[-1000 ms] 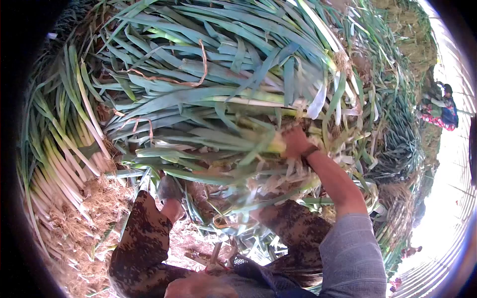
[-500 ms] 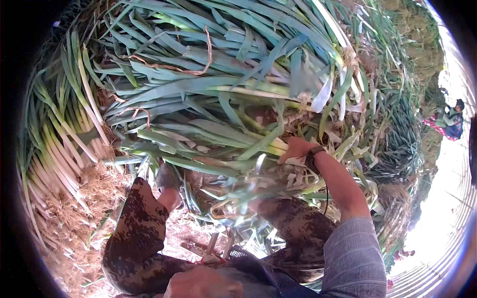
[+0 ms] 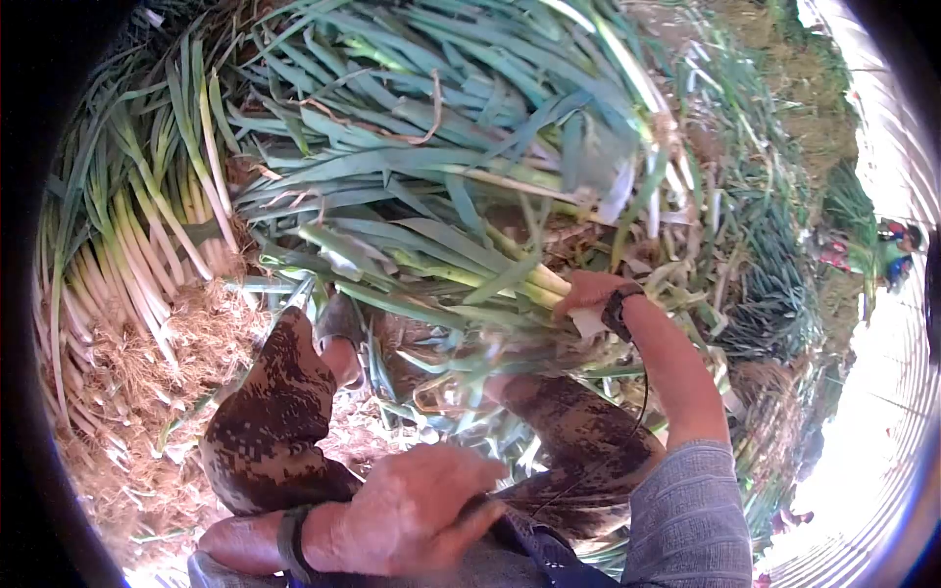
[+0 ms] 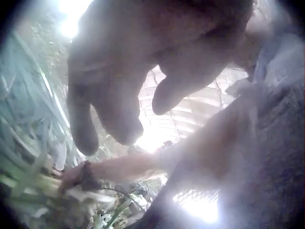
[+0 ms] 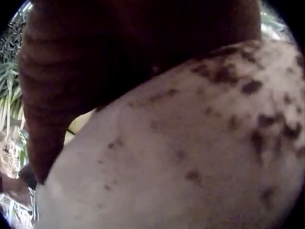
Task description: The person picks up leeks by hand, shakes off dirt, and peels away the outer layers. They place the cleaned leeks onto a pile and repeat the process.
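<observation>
Leeks (image 3: pixel 461 265) with blue-green leaves and pale stems lie in front of the person, stem ends to the right. My right hand (image 3: pixel 592 290), with a dark band at the wrist, grips leeks at their pale ends. In the right wrist view the right hand (image 5: pixel 128 52) is dark and bends over a large pale, dirt-specked surface (image 5: pixel 157 157) close to the camera. My left hand (image 3: pixel 407 505) is raised in front of the body, slightly blurred. Its fingers hang loosely in the left wrist view, and the left hand (image 4: pixel 157 52) holds nothing.
A row of leeks with white stems (image 3: pixel 127 265) and tangled roots (image 3: pixel 167 363) lies at the left. A large leafy heap (image 3: pixel 441 88) spreads ahead. Camouflage-clad knees (image 3: pixel 270 412) frame the ground, with a shoe (image 3: pixel 340 318) between. Another person (image 3: pixel 892 255) is far right.
My left hand has risen into view from the bottom edge, over the lap. The right hand has moved down slightly from a second ago and stays at the leeks' pale ends.
</observation>
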Demonstrator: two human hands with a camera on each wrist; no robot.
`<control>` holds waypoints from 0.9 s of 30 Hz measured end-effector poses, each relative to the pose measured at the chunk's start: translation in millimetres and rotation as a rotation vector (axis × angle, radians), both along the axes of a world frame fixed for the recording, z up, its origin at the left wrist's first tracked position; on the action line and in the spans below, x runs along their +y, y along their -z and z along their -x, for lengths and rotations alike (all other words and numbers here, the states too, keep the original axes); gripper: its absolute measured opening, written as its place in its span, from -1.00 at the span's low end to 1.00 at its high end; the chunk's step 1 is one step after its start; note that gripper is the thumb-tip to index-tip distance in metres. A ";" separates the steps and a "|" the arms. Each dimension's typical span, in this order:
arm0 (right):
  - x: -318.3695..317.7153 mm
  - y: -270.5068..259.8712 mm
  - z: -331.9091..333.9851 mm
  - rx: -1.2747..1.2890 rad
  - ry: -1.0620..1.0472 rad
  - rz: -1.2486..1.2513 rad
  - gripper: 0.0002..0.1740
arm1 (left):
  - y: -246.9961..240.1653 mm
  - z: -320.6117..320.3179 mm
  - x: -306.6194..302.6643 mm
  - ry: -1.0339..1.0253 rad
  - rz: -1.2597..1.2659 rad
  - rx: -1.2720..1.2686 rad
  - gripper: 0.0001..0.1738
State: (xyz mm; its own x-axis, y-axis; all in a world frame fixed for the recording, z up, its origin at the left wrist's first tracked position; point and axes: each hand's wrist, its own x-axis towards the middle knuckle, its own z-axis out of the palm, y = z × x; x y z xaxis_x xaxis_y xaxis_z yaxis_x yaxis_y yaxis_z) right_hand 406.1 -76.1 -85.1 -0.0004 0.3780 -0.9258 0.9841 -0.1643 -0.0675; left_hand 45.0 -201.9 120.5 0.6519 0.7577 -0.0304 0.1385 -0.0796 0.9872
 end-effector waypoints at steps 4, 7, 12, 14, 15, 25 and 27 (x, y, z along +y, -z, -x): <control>21.6 -96.7 1.0 -0.093 -0.073 -0.022 -0.07 | 13.9 -7.2 -14.3 0.015 -0.230 0.016 -0.66; -7.6 -141.4 16.8 -0.073 0.075 0.002 0.05 | 22.1 -6.9 -18.5 0.072 -0.338 0.106 -0.68; -108.2 -126.4 60.4 0.088 0.503 0.116 -0.16 | 41.6 0.7 -30.5 0.110 -0.461 0.221 -0.80; -122.5 -80.3 57.9 -0.039 0.000 0.037 -0.32 | 42.8 1.9 -30.9 0.153 -0.350 0.326 -0.80; -129.4 -74.3 62.1 -0.066 -0.088 -0.008 -0.38 | 46.7 3.8 -31.3 0.222 -0.236 0.426 -0.80; -159.3 -158.8 119.9 0.390 0.358 0.019 -0.17 | 235.7 -95.9 -101.5 -0.540 1.235 -0.677 -0.26; -186.9 -151.0 122.0 0.433 0.338 0.031 -0.13 | 238.0 -107.4 -107.4 -0.454 1.274 -1.128 -0.23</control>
State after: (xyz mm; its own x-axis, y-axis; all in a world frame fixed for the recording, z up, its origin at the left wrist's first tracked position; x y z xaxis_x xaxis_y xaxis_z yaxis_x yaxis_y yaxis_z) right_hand 284.1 -263.0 65.9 -0.2672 0.3959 -0.8785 0.7592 -0.4750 -0.4450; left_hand 152.4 -309.3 -117.5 0.5340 0.7350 -0.4179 -0.8035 0.5949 0.0195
